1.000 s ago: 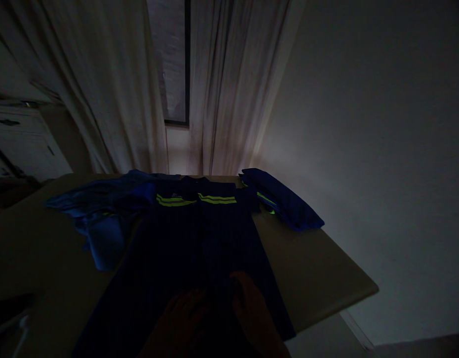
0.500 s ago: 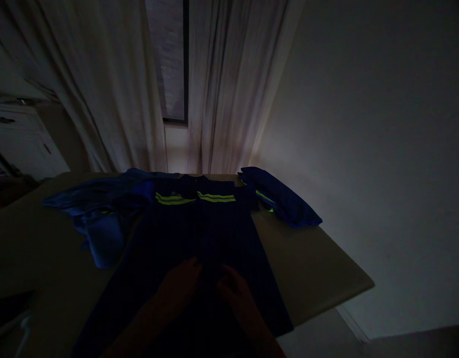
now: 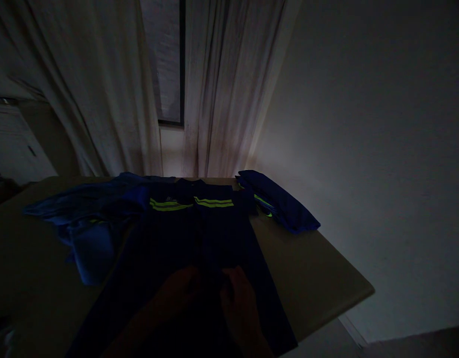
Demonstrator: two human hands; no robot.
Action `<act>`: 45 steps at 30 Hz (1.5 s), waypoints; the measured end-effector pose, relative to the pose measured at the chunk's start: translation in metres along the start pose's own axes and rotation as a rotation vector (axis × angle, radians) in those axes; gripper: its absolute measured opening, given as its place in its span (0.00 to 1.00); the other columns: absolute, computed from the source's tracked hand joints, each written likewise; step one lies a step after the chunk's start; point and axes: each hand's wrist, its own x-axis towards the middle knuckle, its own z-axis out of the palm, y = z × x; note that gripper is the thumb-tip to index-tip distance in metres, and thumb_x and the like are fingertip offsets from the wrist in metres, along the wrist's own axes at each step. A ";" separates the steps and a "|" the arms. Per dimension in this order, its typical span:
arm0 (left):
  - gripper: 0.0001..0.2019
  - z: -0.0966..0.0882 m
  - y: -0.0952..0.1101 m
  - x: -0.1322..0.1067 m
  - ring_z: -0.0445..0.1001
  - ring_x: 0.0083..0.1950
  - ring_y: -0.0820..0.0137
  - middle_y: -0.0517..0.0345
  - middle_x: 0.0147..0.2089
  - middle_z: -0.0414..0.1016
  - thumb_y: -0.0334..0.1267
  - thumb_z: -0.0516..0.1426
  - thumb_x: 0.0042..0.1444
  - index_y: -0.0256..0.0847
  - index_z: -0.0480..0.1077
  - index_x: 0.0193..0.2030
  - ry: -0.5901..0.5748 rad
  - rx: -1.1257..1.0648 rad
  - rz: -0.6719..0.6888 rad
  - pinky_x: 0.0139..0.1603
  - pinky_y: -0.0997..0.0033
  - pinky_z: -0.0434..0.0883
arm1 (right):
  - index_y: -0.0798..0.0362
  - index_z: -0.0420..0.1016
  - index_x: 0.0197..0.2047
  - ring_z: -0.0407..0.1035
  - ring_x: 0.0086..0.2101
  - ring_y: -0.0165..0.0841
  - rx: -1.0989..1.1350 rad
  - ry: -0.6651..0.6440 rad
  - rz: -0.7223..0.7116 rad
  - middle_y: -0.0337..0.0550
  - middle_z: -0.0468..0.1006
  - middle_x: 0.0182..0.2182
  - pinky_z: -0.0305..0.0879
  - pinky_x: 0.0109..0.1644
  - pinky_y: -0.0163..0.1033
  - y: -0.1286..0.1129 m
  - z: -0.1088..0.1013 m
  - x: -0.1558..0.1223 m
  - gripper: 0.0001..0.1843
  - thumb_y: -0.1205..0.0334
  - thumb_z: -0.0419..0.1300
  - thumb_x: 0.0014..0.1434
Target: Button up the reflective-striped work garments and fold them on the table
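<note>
A dark navy work garment [image 3: 199, 233] with yellow-green reflective stripes lies flat along the table [image 3: 319, 273]. My left hand [image 3: 177, 291] and my right hand [image 3: 239, 301] rest side by side on its near middle, close to the front seam. The room is very dark. The fingers of both hands look curled against the cloth, but whether they pinch it I cannot make out.
A lighter blue garment [image 3: 84, 223] lies crumpled at the left. A folded navy stack [image 3: 277, 201] sits at the far right corner. White curtains [image 3: 222, 84] and a window stand behind; a pale wall is at the right. The table's right edge runs close by.
Both hands slid forward from the near edge onto the garment's middle, then stayed there. The view shifted a little to the right.
</note>
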 end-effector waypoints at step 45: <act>0.16 0.064 -0.031 -0.015 0.83 0.46 0.64 0.55 0.47 0.83 0.26 0.53 0.58 0.48 0.71 0.49 0.376 0.286 0.292 0.49 0.68 0.78 | 0.44 0.82 0.44 0.77 0.39 0.36 0.119 -0.269 -0.185 0.42 0.81 0.37 0.71 0.43 0.36 0.022 0.039 -0.003 0.12 0.67 0.61 0.61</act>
